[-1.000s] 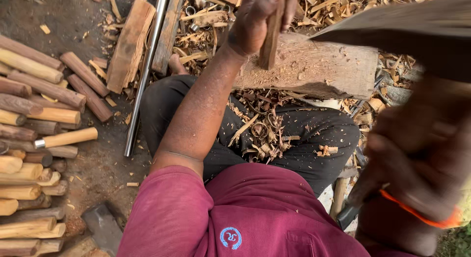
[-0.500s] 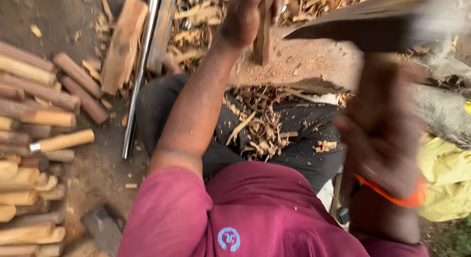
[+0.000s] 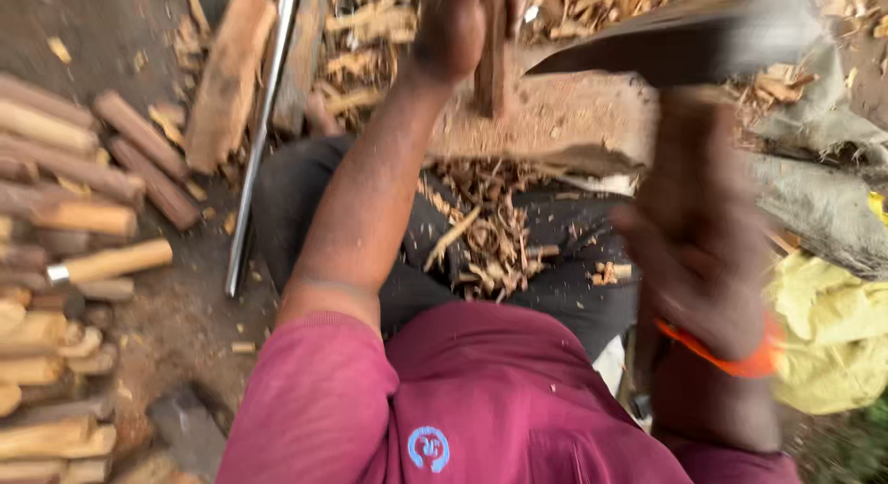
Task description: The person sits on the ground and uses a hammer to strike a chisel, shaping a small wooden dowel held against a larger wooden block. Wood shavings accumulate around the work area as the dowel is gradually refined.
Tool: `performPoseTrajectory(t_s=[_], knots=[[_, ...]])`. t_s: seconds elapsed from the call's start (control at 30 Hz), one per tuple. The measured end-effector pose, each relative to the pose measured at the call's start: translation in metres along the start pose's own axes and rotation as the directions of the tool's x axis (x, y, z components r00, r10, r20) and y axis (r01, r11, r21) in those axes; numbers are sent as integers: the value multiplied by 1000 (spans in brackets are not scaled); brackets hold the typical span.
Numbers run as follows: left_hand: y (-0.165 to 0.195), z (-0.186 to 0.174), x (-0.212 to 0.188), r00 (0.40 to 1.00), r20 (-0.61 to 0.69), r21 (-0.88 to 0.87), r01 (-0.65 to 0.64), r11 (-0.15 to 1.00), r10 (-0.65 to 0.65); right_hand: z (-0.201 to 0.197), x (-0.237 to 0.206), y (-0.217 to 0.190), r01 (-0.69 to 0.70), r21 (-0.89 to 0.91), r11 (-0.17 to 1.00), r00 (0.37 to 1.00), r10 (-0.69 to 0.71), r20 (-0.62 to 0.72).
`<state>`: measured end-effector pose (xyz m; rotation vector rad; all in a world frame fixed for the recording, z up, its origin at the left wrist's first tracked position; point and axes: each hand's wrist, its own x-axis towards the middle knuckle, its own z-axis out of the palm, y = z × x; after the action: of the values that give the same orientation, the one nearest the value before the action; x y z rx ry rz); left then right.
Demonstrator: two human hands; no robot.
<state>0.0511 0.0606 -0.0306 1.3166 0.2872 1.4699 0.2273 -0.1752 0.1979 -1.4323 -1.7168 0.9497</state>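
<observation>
The wooden stick [image 3: 490,63] stands upright on the chopping block [image 3: 555,123], its lower end on the block's top face. The left hand [image 3: 458,26] is wrapped around the stick's upper part, fingers closed on it, at the top edge of the view. To the right of that hand, a broad dark blade [image 3: 666,49] hangs tilted over the block, its point aimed at the stick but apart from it. The right hand [image 3: 698,234], blurred, is clenched on the blade's handle below and to the right of the block; an orange band [image 3: 731,359] circles its wrist.

Below the left hand, wood shavings [image 3: 490,239] lie piled on the person's dark trousers [image 3: 555,290], between the block and the maroon shirt [image 3: 462,401]. Left of the left forearm, a metal rod [image 3: 254,160] lies on the ground beside a split log [image 3: 227,73]. Further left are stacked cut sticks [image 3: 65,216]. Right of the right hand lies a yellow cloth [image 3: 832,336].
</observation>
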Motion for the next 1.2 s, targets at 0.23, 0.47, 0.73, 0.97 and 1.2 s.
performPoseTrajectory(t_s=[0.23, 0.47, 0.73, 0.97, 1.2], knots=[[13, 7, 2, 999, 10, -8, 40, 999, -40, 23, 17, 9, 63, -128, 990, 996, -54, 75], [4, 4, 4, 999, -2, 17, 39, 999, -39, 8, 14, -2, 77, -134, 988, 995, -67, 77], [6, 8, 7, 999, 13, -4, 51, 999, -51, -3, -16, 45, -82, -616, 783, 988, 145, 52], [33, -1, 7, 952, 40, -300, 302, 905, -305, -2, -16, 56, -60, -239, 969, 998, 65, 14], [34, 1, 9, 981, 149, -233, 157, 960, -124, -11, 6, -23, 156, 96, 983, 985, -147, -87]])
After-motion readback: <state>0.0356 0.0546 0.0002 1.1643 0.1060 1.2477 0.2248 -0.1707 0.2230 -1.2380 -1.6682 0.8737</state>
